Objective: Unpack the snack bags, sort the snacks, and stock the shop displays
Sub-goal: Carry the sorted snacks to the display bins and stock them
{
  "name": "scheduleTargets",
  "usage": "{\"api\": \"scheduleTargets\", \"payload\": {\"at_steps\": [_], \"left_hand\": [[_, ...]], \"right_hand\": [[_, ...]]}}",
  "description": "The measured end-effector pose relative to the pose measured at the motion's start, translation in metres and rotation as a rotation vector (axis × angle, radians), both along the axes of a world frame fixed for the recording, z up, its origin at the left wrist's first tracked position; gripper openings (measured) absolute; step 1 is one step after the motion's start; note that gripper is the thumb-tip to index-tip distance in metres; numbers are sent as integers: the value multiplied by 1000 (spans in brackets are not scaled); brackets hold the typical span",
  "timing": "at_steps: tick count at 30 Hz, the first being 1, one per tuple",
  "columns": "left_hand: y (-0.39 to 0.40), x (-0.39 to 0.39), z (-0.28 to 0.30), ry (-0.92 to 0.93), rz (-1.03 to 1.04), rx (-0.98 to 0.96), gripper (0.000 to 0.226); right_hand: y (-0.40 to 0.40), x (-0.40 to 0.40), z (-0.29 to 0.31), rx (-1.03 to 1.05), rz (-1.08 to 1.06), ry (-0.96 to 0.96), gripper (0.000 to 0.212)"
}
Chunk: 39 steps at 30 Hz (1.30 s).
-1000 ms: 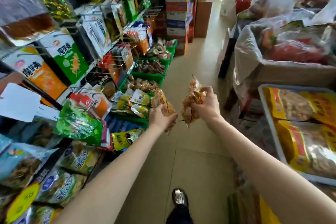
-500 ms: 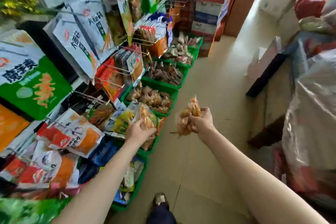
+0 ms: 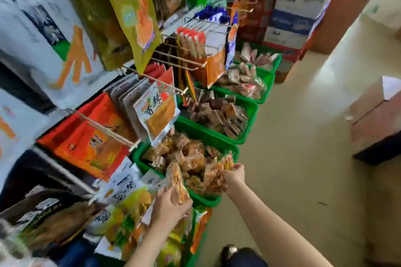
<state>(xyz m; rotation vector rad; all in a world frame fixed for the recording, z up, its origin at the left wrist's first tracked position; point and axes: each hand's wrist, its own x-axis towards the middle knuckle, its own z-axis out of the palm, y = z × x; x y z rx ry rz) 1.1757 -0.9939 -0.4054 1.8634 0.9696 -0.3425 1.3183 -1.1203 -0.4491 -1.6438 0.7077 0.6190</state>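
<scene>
Snack packets (image 3: 176,182) fill the left hand (image 3: 168,207); the right hand (image 3: 233,176) grips more packets (image 3: 214,178) over the green basket (image 3: 208,134).

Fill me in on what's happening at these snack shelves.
A person is stocking a shop display. The left hand grips a clear packet of orange snacks, and the right hand holds a bunch of similar packets over the nearest green basket, which already holds many like them.

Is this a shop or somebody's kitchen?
Most likely a small snack shop. Snack bags hang on metal hooks, green baskets along the floor hold wrapped snacks, and stacked cartons stand at the aisle's end.
</scene>
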Motion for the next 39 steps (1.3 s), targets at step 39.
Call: {"api": "scheduleTargets", "payload": {"at_steps": [39], "left_hand": [[-394, -107, 315, -404, -1867, 370, 31]], "right_hand": [[-480, -441, 475, -1012, -118, 11, 27]]}}
